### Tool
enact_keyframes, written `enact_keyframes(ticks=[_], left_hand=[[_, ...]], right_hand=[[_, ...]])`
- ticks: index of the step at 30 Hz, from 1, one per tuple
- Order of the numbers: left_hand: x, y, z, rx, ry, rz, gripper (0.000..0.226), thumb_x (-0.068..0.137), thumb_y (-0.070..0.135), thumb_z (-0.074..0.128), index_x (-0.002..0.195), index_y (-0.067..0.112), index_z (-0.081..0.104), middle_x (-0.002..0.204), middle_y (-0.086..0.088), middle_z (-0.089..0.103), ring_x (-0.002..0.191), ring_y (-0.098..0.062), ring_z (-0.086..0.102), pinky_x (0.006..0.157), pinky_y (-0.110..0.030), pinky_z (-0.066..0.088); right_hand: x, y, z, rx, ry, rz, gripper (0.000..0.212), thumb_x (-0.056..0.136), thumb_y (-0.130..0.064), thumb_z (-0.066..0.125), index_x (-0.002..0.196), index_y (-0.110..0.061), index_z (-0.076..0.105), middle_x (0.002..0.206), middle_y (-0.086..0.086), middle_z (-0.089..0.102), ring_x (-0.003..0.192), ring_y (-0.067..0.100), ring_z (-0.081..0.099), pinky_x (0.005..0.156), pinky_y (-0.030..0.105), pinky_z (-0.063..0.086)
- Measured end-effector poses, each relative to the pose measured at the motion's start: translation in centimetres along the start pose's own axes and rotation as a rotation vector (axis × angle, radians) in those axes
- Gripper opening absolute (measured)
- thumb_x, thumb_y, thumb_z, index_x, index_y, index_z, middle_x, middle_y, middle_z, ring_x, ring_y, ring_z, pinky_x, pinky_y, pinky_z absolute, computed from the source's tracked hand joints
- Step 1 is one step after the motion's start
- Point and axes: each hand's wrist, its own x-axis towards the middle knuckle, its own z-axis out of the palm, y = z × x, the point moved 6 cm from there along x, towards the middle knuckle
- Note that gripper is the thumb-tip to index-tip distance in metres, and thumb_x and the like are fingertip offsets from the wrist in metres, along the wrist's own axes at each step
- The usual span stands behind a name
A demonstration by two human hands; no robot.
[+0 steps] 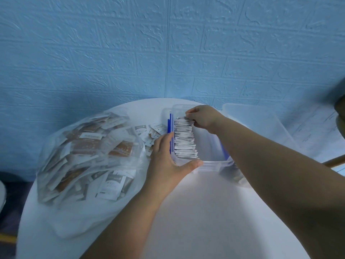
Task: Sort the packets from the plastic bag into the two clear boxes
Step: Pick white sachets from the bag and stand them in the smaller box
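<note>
The wall (112, 53) you face is pale blue, embossed with a brick pattern. Your counter (205, 212) is plain white. Your bag (74, 221) is clear, and through it you see brown packets (121, 148) with white ends and white packets (112, 186) with dark print. The loose packets (149, 133) are white with grey markings. Your box (211, 165) is clear with blue clips (170, 126). Its row (184, 139) shows white edges streaked dark. The second box (261, 124) is milky clear.
</note>
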Motion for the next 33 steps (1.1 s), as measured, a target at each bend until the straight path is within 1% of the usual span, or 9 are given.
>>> enact_keyframes(ticks=[2,4,6,11,14,17,24,29,33], left_hand=[[0.0,0.1,0.0,0.0,-0.005,-0.003,0.092,0.061,0.044,0.081,0.138,0.025,0.034,0.126,0.018,0.031,0.124,-0.001,0.035,0.101,-0.033,0.04],[0.0,0.1,0.0,-0.003,-0.006,-0.001,0.092,0.062,0.043,0.081,0.139,0.024,0.033,0.126,0.018,0.031,0.125,-0.001,0.034,0.103,-0.03,0.038],[-0.1,0.1,0.0,-0.004,-0.002,0.002,0.092,0.062,0.043,0.081,0.139,0.024,0.034,0.126,0.018,0.031,0.124,0.0,0.033,0.102,-0.023,0.035],[0.0,0.0,-0.1,-0.005,-0.001,-0.007,0.093,0.061,0.044,0.08,0.138,0.026,0.033,0.125,0.019,0.03,0.119,0.004,0.034,0.1,-0.028,0.04],[-0.1,0.1,-0.1,-0.003,-0.002,-0.007,0.093,0.061,0.044,0.081,0.139,0.026,0.033,0.126,0.019,0.03,0.12,0.003,0.033,0.101,-0.025,0.038],[0.0,0.1,-0.1,-0.007,0.01,-0.004,0.093,0.061,0.044,0.081,0.139,0.025,0.033,0.125,0.02,0.029,0.118,0.007,0.031,0.098,-0.015,0.031],[0.2,-0.1,-0.2,0.019,-0.025,-0.037,0.094,0.061,0.05,0.078,0.139,0.024,0.033,0.126,0.019,0.029,0.12,0.004,0.033,0.104,-0.022,0.033],[-0.2,1.1,-1.9,-0.086,-0.051,-0.049,0.068,0.07,0.047,0.068,0.13,0.022,0.048,0.121,0.013,0.042,0.111,-0.008,0.054,0.098,-0.035,0.046],[-1.9,2.4,-7.7,0.04,0.13,0.035,0.024,0.087,0.022,0.062,0.111,0.026,0.062,0.112,0.009,0.062,0.096,-0.006,0.06,0.09,-0.026,0.048]], right_hand=[[0.1,0.0,-0.5,-0.072,0.027,0.013,0.03,0.085,-0.003,0.051,0.109,0.015,0.054,0.079,0.01,0.045,0.078,0.018,0.036,0.073,0.031,0.038],[0.1,0.1,-1.0,-0.097,0.046,0.035,0.034,0.086,-0.002,0.049,0.117,0.011,0.053,0.087,0.018,0.051,0.08,0.017,0.041,0.086,0.034,0.046],[0.1,0.3,-1.4,-0.049,0.053,0.069,0.032,0.089,-0.004,0.052,0.12,0.003,0.058,0.096,0.012,0.055,0.085,0.017,0.05,0.093,0.035,0.046],[-0.2,0.4,-0.9,0.045,0.02,0.077,0.028,0.086,0.006,0.053,0.114,0.008,0.058,0.092,0.012,0.061,0.07,0.011,0.054,0.081,0.024,0.051],[-0.5,0.3,-0.5,0.043,0.014,0.051,0.02,0.084,0.004,0.059,0.102,0.01,0.064,0.096,0.022,0.065,0.08,0.019,0.058,0.09,0.034,0.052],[-0.9,0.2,-0.4,0.109,-0.003,0.055,0.012,0.084,0.004,0.061,0.093,-0.002,0.064,0.095,0.017,0.063,0.084,0.024,0.06,0.084,0.029,0.052],[-1.2,-0.2,-0.4,-0.033,0.0,0.023,0.016,0.085,-0.007,0.063,0.101,-0.008,0.063,0.098,0.012,0.058,0.085,0.02,0.054,0.079,0.031,0.053],[-2.5,-1.4,-1.1,-0.138,0.062,-0.053,0.027,0.088,-0.013,0.06,0.114,-0.007,0.061,0.093,0.002,0.055,0.086,0.016,0.048,0.08,0.032,0.049],[-4.7,-4.8,-0.2,-0.24,0.155,-0.303,0.02,0.09,-0.015,0.054,0.108,-0.012,0.064,0.1,0.0,0.06,0.09,0.013,0.052,0.076,0.021,0.04]])
